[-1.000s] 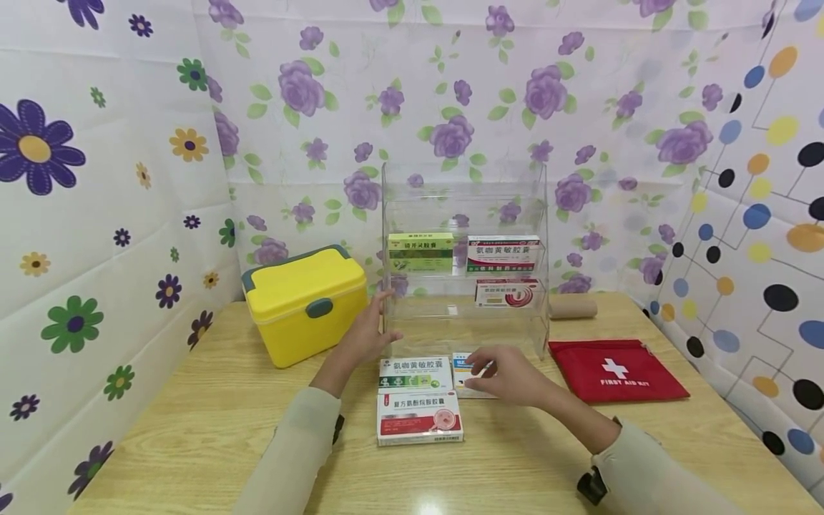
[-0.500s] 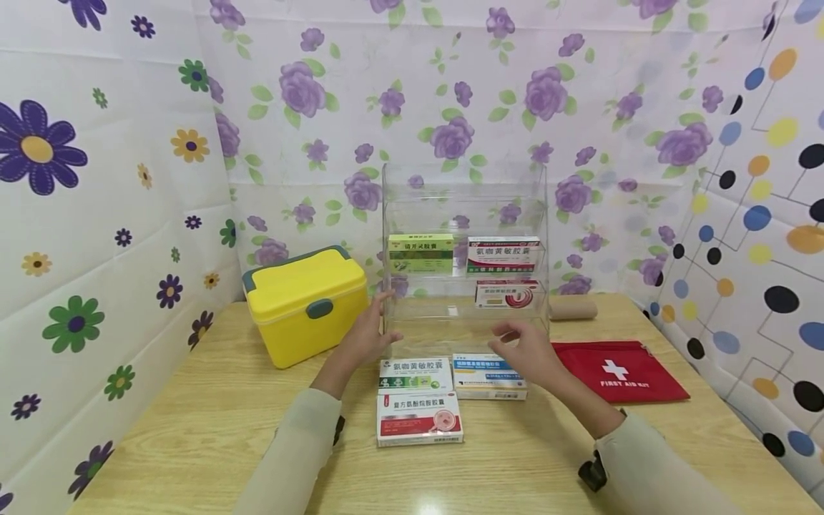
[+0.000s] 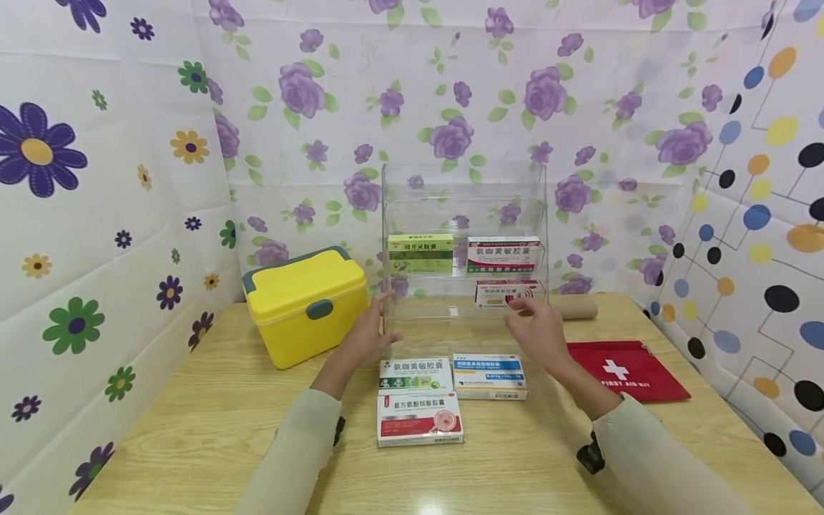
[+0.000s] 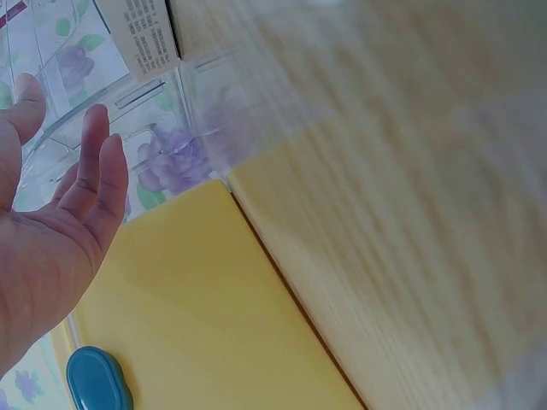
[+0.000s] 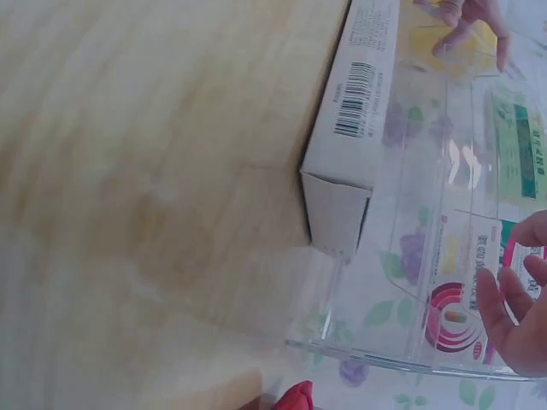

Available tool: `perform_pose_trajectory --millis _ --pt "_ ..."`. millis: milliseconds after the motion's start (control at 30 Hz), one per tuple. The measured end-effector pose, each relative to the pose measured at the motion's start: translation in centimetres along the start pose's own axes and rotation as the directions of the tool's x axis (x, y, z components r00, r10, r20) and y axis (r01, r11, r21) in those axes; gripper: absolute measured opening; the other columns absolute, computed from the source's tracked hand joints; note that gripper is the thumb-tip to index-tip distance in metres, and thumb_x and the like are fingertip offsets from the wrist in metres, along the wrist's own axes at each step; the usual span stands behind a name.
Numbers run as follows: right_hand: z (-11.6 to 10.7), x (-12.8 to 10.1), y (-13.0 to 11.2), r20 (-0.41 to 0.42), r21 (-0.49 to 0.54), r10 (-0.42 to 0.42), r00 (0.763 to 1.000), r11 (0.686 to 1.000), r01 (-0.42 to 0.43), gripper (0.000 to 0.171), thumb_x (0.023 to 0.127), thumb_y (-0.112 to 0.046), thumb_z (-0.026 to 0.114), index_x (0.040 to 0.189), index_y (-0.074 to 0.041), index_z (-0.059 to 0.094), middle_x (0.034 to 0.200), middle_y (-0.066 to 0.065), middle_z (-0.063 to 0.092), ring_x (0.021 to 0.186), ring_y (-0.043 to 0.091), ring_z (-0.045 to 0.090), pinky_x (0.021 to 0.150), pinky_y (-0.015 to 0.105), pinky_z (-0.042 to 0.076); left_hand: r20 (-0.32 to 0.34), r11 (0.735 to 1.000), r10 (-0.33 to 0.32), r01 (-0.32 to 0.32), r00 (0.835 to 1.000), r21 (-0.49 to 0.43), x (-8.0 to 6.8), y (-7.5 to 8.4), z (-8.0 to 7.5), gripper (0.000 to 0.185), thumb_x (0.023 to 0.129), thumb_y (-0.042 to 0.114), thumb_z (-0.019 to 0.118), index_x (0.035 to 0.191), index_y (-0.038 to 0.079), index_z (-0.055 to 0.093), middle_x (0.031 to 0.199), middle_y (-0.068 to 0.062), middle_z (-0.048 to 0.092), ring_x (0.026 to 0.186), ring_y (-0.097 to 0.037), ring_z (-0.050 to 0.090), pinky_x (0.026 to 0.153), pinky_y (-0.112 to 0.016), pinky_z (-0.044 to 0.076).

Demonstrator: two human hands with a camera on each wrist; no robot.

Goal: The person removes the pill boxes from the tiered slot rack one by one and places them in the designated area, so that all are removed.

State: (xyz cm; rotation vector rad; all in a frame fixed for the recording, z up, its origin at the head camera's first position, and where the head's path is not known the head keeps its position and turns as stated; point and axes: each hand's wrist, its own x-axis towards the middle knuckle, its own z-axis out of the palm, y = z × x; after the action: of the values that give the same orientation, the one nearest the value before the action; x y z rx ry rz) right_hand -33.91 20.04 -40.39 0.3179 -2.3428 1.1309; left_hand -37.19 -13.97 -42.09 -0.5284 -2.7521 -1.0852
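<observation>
My left hand [image 3: 364, 335] is at the left side of a clear acrylic display rack [image 3: 418, 309], fingers spread near its edge and holding nothing. My right hand [image 3: 541, 335] is in front of the rack's right side, by a small white medicine box with a red swirl [image 3: 492, 294] on a lower tier. In the right wrist view, its bent fingers [image 5: 500, 312] are spread over this box [image 5: 453, 316]; contact is hard to tell. A tier above hold a green medicine box [image 3: 420, 254] and a white medicine box with a red-green band [image 3: 503, 255].
Before the rack lie a white-green medicine box [image 3: 415, 374], a white-red medicine box [image 3: 420, 418] and a blue-white medicine box [image 3: 489, 375]. A yellow case [image 3: 309, 304] stands left; a red first aid pouch [image 3: 634, 372] and brown roll [image 3: 574, 307] lie right.
My right hand has moved up and to the right, from over the blue-white medicine box to the small box with the red swirl. My left hand has stayed at the rack's side.
</observation>
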Motion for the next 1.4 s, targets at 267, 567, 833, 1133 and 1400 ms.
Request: perform_pose_trajectory --millis 267,567,833,1133,1400 --pt "-0.2 1.5 -0.2 -0.078 -0.056 -0.053 0.996 0.997 0.048 0.03 0.086 -0.009 0.074 0.113 0.003 0.069 0.102 0.02 0.068 0.089 0.033 0.062 0.071 0.044 0.051 -0.006 1.0 -0.004 0.004 1.0 0.0 0.1 -0.1 0.0 0.089 0.088 0.023 0.076 0.155 0.029 0.017 0.145 -0.022 0.044 0.131 -0.037 0.048 0.105 -0.055 0.041" --pt "-0.2 2.9 -0.4 -0.115 -0.132 -0.053 0.992 0.991 0.037 0.031 0.087 -0.013 0.073 0.115 0.001 0.069 0.104 0.019 0.067 0.071 0.025 0.055 0.061 0.036 0.044 -0.01 1.0 -0.01 0.01 1.0 -0.008 0.1 -0.4 0.3 0.09 0.088 0.025 0.077 0.154 0.033 0.018 0.145 -0.022 0.044 0.13 -0.038 0.048 0.103 -0.056 0.043" --pt "-0.6 3.6 -0.3 -0.094 -0.212 -0.011 0.995 0.977 -0.009 0.033 0.088 -0.013 0.066 0.119 -0.002 0.069 0.114 0.018 0.067 0.077 0.027 0.055 0.065 0.04 0.044 -0.013 1.0 -0.017 0.016 1.0 -0.021 0.0 -0.2 0.2 0.09 0.087 0.019 0.078 0.154 0.033 0.018 0.142 -0.023 0.047 0.131 -0.039 0.048 0.105 -0.057 0.04" --pt "-0.6 4.1 0.1 -0.042 -0.277 0.021 0.999 0.96 -0.032 0.035 0.088 -0.016 0.066 0.121 -0.006 0.069 0.117 0.018 0.067 0.07 0.025 0.054 0.05 0.035 0.041 -0.014 1.0 -0.009 0.009 1.0 -0.019 0.2 -0.4 0.4 0.091 0.087 0.019 0.078 0.155 0.031 0.018 0.141 -0.023 0.048 0.129 -0.037 0.049 0.105 -0.056 0.04" --pt "-0.6 4.3 0.4 0.009 -0.281 0.028 1.0 0.959 -0.024 0.039 0.088 -0.015 0.064 0.126 -0.004 0.066 0.093 0.016 0.066 0.05 0.018 0.045 0.04 0.031 0.034 -0.01 1.0 -0.022 0.022 1.0 -0.012 0.2 -0.3 0.3 0.091 0.088 0.02 0.077 0.154 0.035 0.017 0.14 -0.02 0.048 0.129 -0.036 0.049 0.105 -0.054 0.041"
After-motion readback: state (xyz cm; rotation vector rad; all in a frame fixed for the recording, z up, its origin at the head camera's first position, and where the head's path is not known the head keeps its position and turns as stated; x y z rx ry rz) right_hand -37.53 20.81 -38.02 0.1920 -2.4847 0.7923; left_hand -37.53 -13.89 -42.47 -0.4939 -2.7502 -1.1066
